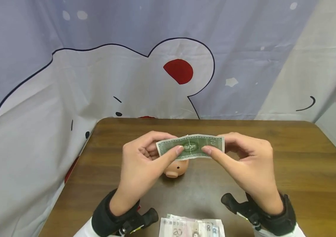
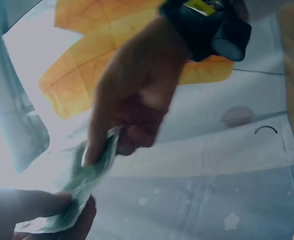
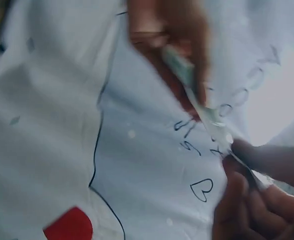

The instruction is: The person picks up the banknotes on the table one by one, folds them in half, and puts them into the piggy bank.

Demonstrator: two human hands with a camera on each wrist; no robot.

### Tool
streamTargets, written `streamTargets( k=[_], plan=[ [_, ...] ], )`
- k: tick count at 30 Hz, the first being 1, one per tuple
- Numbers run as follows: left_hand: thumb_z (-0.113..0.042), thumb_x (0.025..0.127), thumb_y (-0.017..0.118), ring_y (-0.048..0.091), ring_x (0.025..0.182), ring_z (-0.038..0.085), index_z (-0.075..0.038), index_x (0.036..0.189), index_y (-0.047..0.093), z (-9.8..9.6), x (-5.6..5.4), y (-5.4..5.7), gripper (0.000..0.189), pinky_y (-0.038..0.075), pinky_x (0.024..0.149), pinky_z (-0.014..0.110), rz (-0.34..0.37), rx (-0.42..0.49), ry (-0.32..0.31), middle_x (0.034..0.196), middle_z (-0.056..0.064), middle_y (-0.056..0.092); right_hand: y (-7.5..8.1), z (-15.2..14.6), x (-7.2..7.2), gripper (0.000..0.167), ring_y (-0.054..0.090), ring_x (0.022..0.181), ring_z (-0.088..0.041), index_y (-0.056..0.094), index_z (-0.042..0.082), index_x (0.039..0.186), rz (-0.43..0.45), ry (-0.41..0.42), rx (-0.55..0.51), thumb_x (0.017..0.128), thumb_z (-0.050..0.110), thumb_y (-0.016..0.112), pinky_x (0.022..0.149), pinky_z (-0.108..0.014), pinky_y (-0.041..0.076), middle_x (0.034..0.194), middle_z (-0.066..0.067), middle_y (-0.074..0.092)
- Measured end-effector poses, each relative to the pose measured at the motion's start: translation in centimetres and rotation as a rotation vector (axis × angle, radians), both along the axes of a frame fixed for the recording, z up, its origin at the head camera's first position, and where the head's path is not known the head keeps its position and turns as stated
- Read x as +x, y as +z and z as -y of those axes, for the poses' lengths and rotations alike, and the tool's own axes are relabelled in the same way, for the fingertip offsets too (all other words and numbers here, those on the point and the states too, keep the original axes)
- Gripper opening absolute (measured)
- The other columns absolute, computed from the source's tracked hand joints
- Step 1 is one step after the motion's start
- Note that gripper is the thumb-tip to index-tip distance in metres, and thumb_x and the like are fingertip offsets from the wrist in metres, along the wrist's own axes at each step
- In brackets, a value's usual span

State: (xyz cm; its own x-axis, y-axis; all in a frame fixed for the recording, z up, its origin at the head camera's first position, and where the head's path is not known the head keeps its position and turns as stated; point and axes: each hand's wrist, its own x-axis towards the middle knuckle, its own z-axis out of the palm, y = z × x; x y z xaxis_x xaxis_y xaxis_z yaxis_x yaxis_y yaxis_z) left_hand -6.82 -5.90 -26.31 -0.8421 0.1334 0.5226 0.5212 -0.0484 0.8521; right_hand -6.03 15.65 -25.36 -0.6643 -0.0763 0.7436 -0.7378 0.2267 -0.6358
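Note:
In the head view a green banknote (image 1: 197, 153) is stretched flat between both hands above the table. My left hand (image 1: 139, 161) pinches its left part, thumb on the near face and fingers behind. On the other side my right hand (image 1: 252, 161) pinches the right part the same way. A fold line runs down the note's middle, and the left wrist view shows the green note (image 2: 84, 182) slanting between the two hands. Behind and below it, an orange piggy bank (image 1: 173, 169) stands on the table, its top hidden by the note.
Several paper notes (image 1: 190, 228) lie in a pile at the near edge of the wooden table (image 1: 310, 171). A patterned curtain (image 1: 111, 82) hangs behind the table and down its left side. Each wrist wears a black strap with a camera mount.

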Motion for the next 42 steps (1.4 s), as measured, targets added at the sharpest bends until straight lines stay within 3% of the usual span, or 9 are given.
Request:
streamTargets(
  k=[6,9,12,16,19,22,27,33,42],
  plan=[
    [-0.003,0.081,0.079,0.065,0.056,0.009,-0.005,0.097,0.072,-1.1,-0.1,-0.8,0.017,0.049,0.044,0.019,-0.288,0.012,0.149,0.081,0.007,0.074,-0.3,2.6,-1.1,0.013,0.059,0.056,-0.013,0.071,-0.003,0.072,-0.607,-0.135,0.048,0.079,0.004,0.079,0.053,-0.02,0.047,0.066,-0.007,0.067],
    [0.0,0.082,0.077,0.06,0.05,0.005,-0.003,0.1,0.072,-1.5,-0.1,-1.1,0.019,0.04,0.039,0.013,-0.37,0.006,0.167,0.079,0.008,0.074,-0.7,3.9,-1.2,0.015,0.061,0.055,-0.018,0.07,-0.004,0.071,-0.73,-0.142,0.06,0.082,0.002,0.076,0.052,-0.023,0.051,0.066,-0.009,0.067],
    [-0.003,0.088,0.071,0.057,0.049,0.004,-0.001,0.106,0.072,-1.8,0.0,-1.3,0.018,0.038,0.038,0.013,-0.395,0.009,0.116,0.079,0.009,0.073,-1.1,4.7,-1.1,0.012,0.06,0.056,-0.017,0.071,-0.006,0.074,-0.751,-0.181,0.066,0.083,0.002,0.075,0.053,-0.022,0.051,0.068,-0.01,0.066],
    [-0.012,0.092,0.069,0.069,0.066,0.013,0.004,0.115,0.067,-2.2,0.2,-1.3,0.028,0.048,0.044,0.017,-0.397,0.043,0.022,0.088,0.014,0.074,-1.1,4.7,-0.9,0.016,0.062,0.063,-0.019,0.072,-0.009,0.088,-0.708,-0.171,0.126,0.086,0.007,0.073,0.058,-0.023,0.053,0.077,-0.013,0.066],
    [-0.004,0.089,0.07,0.068,0.064,0.013,0.006,0.115,0.066,-2.1,0.3,-1.1,0.028,0.05,0.045,0.019,-0.388,0.063,-0.009,0.086,0.015,0.073,-0.8,4.3,-0.7,0.023,0.064,0.068,-0.021,0.071,-0.011,0.096,-0.667,-0.087,0.17,0.087,0.011,0.072,0.064,-0.025,0.055,0.084,-0.015,0.067],
    [0.006,0.088,0.067,0.058,0.053,0.009,0.004,0.11,0.069,-1.8,0.4,-0.7,0.022,0.048,0.043,0.019,-0.332,0.053,-0.021,0.083,0.013,0.072,-0.4,3.7,-0.7,0.02,0.064,0.068,-0.021,0.07,-0.012,0.092,-0.603,-0.014,0.092,0.086,0.007,0.072,0.065,-0.025,0.054,0.081,-0.016,0.067],
    [0.005,0.09,0.066,0.059,0.057,0.011,0.002,0.107,0.072,-1.0,0.8,-0.3,0.018,0.052,0.048,0.024,-0.208,0.015,-0.122,0.092,0.011,0.071,-0.2,2.3,-0.4,0.011,0.063,0.075,-0.02,0.068,-0.014,0.092,-0.266,0.181,-0.145,0.082,-0.01,0.069,0.069,-0.022,0.053,0.083,-0.019,0.068],
    [0.012,0.088,0.063,0.055,0.061,0.015,0.006,0.105,0.07,-0.8,0.7,0.0,0.02,0.046,0.045,0.023,-0.246,0.032,-0.238,0.089,0.013,0.067,-0.1,1.3,0.3,0.021,0.062,0.081,-0.023,0.068,-0.011,0.099,0.058,0.307,-0.168,0.08,-0.02,0.066,0.071,-0.026,0.056,0.09,-0.019,0.067],
    [0.006,0.083,0.073,0.07,0.07,0.022,0.003,0.099,0.072,-0.2,0.8,0.2,0.016,0.059,0.054,0.037,-0.098,0.075,-0.191,0.094,0.015,0.072,-0.6,0.8,0.1,0.013,0.06,0.07,-0.02,0.067,-0.009,0.093,0.093,0.287,-0.204,0.082,-0.017,0.066,0.06,-0.024,0.052,0.086,-0.017,0.064]
  ],
)
